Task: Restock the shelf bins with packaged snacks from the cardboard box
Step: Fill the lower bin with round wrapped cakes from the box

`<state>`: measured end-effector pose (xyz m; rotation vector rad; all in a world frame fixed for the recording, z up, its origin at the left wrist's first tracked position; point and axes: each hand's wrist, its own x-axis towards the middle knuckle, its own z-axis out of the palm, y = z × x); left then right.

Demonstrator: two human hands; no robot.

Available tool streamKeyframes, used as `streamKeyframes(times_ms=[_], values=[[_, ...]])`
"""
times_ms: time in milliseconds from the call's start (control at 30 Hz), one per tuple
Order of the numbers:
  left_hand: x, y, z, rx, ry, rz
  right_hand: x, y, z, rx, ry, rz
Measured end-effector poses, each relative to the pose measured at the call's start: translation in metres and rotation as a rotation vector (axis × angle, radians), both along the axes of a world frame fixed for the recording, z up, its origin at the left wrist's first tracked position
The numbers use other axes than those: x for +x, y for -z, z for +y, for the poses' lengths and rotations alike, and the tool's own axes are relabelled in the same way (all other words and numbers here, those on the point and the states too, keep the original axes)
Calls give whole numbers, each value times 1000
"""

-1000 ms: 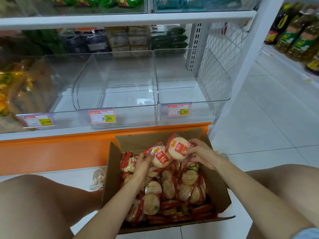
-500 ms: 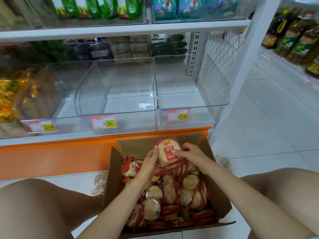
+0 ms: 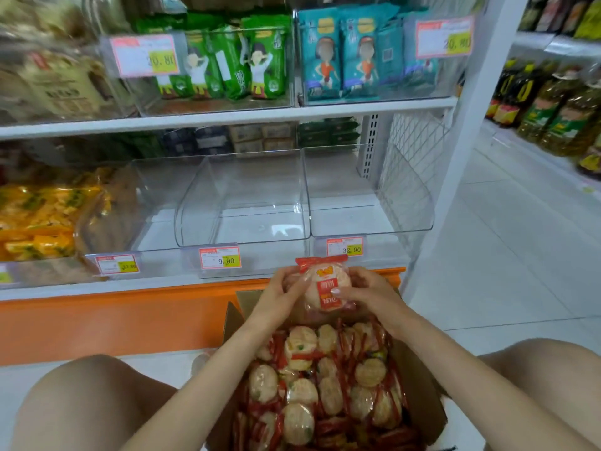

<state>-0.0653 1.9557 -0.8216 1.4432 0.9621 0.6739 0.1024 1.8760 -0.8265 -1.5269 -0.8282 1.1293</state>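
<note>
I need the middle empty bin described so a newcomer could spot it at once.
Above the orange shelf base, look along the lowest shelf. The clear bin up and left of the held snack pack is the one. Its tag reads 9.90; the empty bin to its right reads 32.90.

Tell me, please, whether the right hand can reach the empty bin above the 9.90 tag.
Probably yes: the bin is open-topped and nothing lies between, though the right hand is holding a cracker packet.

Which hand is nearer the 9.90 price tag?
Left. The left hand grips the snack pack just right of and below the 9.90 price tag; the right hand holds the pack's far side.
</note>
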Motion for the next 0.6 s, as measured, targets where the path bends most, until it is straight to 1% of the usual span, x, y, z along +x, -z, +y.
streamKeyframes(times_ms=[133,200,267,333,433,600], values=[[-25,-44,39,395,-140,90,-2,-50,11,130,52,-5],[-40,-63,63,591,-210,192,-9,-78,24,173,28,-62],[-53,-77,85,685,-277,267,-19,-101,41,189,3,-135],[-64,-82,98,694,-345,284,-30,-117,61,199,-15,-173],[-78,-73,99,633,-407,220,-48,-123,87,174,-40,-186],[-87,-58,97,552,-453,112,-70,-115,113,135,-77,-197]])
